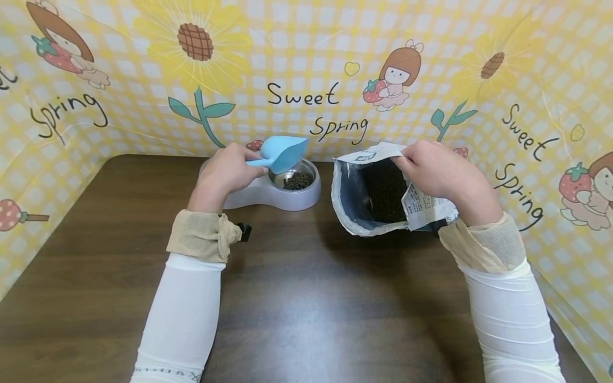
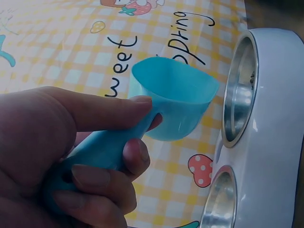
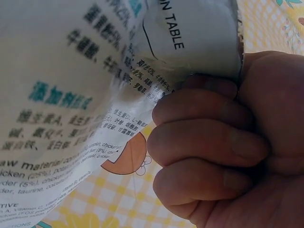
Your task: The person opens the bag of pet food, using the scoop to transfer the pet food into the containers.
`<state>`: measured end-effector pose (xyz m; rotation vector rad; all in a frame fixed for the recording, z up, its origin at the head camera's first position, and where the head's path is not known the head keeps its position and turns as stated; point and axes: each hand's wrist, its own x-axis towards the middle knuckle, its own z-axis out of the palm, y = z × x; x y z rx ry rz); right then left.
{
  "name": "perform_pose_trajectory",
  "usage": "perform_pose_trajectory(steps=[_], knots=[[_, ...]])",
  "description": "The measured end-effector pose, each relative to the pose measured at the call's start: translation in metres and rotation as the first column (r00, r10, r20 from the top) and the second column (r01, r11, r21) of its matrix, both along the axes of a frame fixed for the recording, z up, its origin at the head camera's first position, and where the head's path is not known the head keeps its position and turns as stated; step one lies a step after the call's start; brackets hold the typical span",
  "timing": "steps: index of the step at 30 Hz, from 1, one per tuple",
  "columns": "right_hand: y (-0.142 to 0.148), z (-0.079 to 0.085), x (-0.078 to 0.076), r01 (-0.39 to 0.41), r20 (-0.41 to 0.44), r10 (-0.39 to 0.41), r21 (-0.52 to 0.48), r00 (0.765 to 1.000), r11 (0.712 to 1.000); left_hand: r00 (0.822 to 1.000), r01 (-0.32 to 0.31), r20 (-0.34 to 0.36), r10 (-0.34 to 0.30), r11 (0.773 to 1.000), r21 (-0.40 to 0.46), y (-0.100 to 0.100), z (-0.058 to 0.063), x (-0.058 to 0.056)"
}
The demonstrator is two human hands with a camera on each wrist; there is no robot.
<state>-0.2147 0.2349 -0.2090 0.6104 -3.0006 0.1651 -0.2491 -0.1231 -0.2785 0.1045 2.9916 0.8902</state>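
My left hand (image 1: 229,169) grips a light blue scoop (image 1: 283,152) by its handle, thumb along the top and fingers curled beneath. In the left wrist view the scoop's cup (image 2: 173,90) looks empty inside. It is held above a white double pet bowl (image 1: 292,202), whose right steel dish holds a small heap of brown kibble (image 1: 298,181); the left dish is mostly behind my hand in the head view. To the right, my right hand (image 1: 438,173) pinches the top edge of an opened food bag (image 1: 345,199). Dark brown kibble (image 1: 384,191) fills part of the silver-lined bag.
Everything stands on a dark brown wooden table (image 1: 268,298). A yellow checked cloth (image 1: 306,48) with printed sunflowers and "Sweet Spring" lettering hangs as a wall behind the bowl and along both sides. The bag stands to the right of the bowl, with a gap between them.
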Motion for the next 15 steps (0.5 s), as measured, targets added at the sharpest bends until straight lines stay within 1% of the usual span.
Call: perform_pose_trajectory(steps=[2, 9, 12, 15], knots=[[0.0, 0.0, 0.0, 0.002, -0.001, -0.002, 0.003, 1.0, 1.0, 1.0, 0.004, -0.005, -0.004, 1.0, 0.004, -0.001, 0.001, 0.001], [0.0, 0.003, 0.002, 0.008, -0.003, -0.007, 0.012, 1.0, 1.0, 0.996, 0.057, -0.068, -0.051, 0.995, 0.084, -0.006, 0.006, 0.005], [0.0, 0.004, 0.002, 0.011, -0.002, -0.011, 0.021, 1.0, 1.0, 0.993, 0.069, -0.107, -0.056, 0.99, 0.122, -0.005, 0.012, 0.01], [0.0, 0.005, 0.002, 0.014, 0.003, -0.014, 0.031, 1.0, 0.999, 0.984, 0.105, -0.157, -0.079, 0.981, 0.163, -0.002, 0.02, 0.017]])
